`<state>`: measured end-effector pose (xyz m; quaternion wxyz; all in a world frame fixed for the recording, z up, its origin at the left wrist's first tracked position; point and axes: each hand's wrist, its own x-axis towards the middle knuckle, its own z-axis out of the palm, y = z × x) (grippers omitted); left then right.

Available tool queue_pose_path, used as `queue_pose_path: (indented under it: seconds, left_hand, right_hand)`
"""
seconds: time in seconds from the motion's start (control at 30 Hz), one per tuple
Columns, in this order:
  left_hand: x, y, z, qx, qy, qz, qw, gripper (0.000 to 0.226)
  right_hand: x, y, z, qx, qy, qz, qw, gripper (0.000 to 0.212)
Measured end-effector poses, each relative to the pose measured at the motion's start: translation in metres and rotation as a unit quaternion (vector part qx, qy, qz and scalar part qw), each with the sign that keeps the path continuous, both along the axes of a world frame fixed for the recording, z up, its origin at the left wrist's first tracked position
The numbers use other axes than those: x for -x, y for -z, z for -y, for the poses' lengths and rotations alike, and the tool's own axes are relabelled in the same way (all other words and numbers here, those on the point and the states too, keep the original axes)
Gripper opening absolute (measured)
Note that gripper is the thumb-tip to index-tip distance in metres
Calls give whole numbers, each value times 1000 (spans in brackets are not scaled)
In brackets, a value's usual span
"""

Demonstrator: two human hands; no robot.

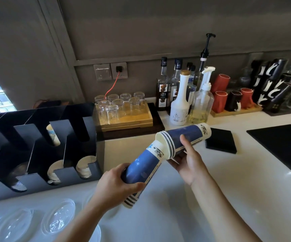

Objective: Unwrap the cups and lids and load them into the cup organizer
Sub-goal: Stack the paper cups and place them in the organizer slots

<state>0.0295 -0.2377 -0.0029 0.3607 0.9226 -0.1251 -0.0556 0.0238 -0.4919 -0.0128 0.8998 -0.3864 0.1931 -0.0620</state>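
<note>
Two stacks of blue-and-white paper cups are held over the white counter. My left hand (116,186) grips the lower stack (141,168), which points up and to the right. My right hand (188,159) grips the upper stack (184,135) from below, its thumb across the blue side. The top of the lower stack meets the rims of the upper stack. The black cup organizer (82,173) stands at the left, with cups and lids lying in several of its slots. Clear plastic lids (59,215) lie on the counter at the bottom left.
A wooden tray of upturned glasses (122,107) stands behind the organizer. Syrup bottles (179,98) and mugs (228,96) line the back wall. A black square pad (221,140) and a black surface (284,142) lie to the right on the counter.
</note>
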Motion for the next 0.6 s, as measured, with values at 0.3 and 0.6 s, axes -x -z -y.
queue_pose_path:
  seconds: [0.3,0.6]
  left_hand:
    - [-7,-28,12,-45,32,127,990,83]
    - [8,-22,10,313,17,18,950,89]
  right_hand:
    - [27,7,-33,-4,-40,-32,999,67]
    - [40,-7,-40,-70,-7,-7,997,59]
